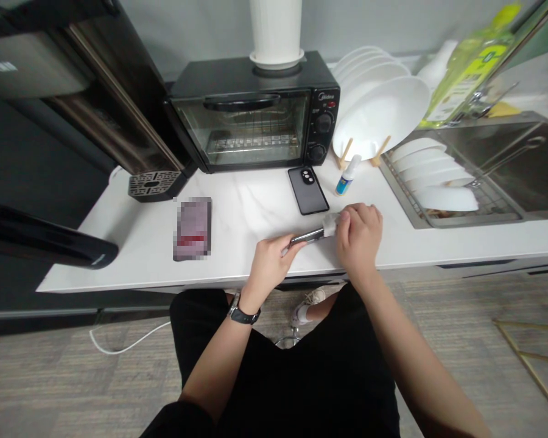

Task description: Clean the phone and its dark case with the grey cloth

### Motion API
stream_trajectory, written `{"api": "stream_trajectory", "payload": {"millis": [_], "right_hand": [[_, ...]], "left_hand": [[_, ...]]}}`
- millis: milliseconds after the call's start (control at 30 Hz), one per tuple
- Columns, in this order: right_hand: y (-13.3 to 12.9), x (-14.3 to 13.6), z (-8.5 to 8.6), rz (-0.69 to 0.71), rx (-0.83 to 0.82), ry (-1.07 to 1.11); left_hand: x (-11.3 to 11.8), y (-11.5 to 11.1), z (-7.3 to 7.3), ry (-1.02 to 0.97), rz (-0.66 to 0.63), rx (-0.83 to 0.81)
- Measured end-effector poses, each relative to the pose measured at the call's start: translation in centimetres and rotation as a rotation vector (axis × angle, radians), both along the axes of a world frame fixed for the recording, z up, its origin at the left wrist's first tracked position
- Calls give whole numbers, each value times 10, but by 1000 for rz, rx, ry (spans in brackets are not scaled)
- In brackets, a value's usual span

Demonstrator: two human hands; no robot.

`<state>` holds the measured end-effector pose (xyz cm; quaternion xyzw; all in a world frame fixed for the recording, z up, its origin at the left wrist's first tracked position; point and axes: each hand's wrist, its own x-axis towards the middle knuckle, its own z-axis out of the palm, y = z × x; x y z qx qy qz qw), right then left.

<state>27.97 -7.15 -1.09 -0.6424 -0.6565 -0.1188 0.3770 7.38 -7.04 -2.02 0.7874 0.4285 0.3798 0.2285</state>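
Note:
Near the counter's front edge, my left hand [270, 261] is closed on one end of a thin dark phone [307, 236], held nearly edge-on to the camera. My right hand [360, 238] is closed round a whitish cloth or tissue [331, 224], which touches the phone's other end. Just behind them lies a dark phone case [309, 190] with a camera cutout. A small spray bottle [347, 176] with a blue label stands to its right. Farther left on the counter is a flat dark-edged item [193, 229], its face pixelated.
A black toaster oven [256, 115] stands at the back, with a white pot [276, 30] on top. To its right, white plates [379, 112] stand in a wooden rack, beside a sink [511, 176] with dishes. A dark machine [153, 182] occupies the left.

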Motion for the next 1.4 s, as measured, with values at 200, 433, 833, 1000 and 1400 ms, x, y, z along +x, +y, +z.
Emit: {"api": "stream_trajectory", "payload": {"millis": [200, 433, 833, 1000, 1400], "right_hand": [[-30, -72, 5, 433, -72, -134], [-2, 6, -2, 90, -52, -126], [-27, -69, 0, 516, -42, -237], [-11, -9, -5, 252, -25, -210], [-33, -67, 0, 397, -72, -162]], "left_hand": [[-6, 5, -9, 96, 44, 41], [-2, 1, -1, 25, 0, -3], [-6, 6, -17, 122, 44, 104], [-3, 3, -7, 59, 16, 33], [-5, 4, -10, 87, 13, 89]]}}
